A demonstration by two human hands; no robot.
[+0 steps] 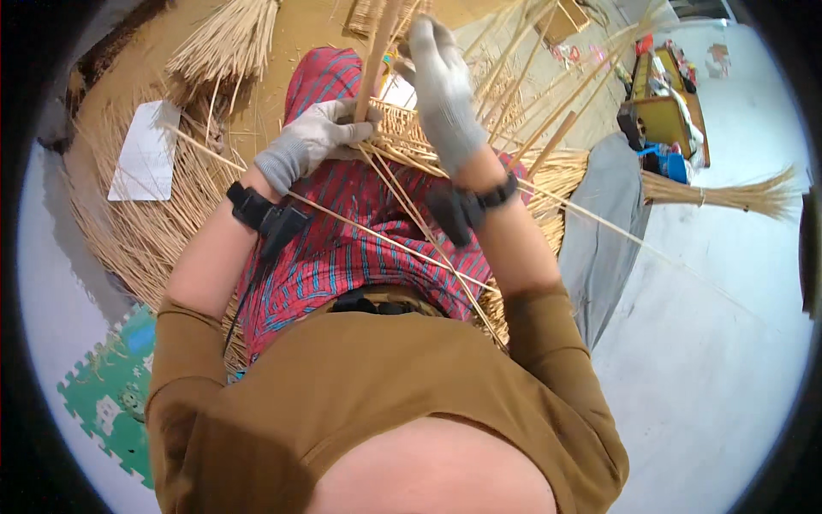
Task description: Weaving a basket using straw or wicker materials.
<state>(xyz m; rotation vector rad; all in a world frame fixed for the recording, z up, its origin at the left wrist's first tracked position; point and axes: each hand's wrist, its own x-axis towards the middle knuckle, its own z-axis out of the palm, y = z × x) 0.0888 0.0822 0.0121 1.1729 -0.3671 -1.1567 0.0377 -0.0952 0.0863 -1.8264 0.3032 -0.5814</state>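
A partly woven wicker basket (396, 127) rests by my lap, with long pale rods standing up and out from it. My left hand (318, 139), in a grey-white glove, is closed at the basket's near left side, round the foot of a thick upright wooden stake (377, 64). Just right of that stake, my right hand (443, 94), gloved too, is raised with its fingers stretched upward and thumb apart. No held thing shows in it. Loose rods (407, 197) cross my lap below both hands. The basket's far side is partly hidden by the hands.
Heaps of wicker rods (128, 231) lie to the left, with a white board (145, 150) on them. A rod bundle (227, 38) is at the far left, another (719, 190) at right. Beside my right arm lies grey cloth (604, 223). A yellowish cabinet (664, 111) stands far right.
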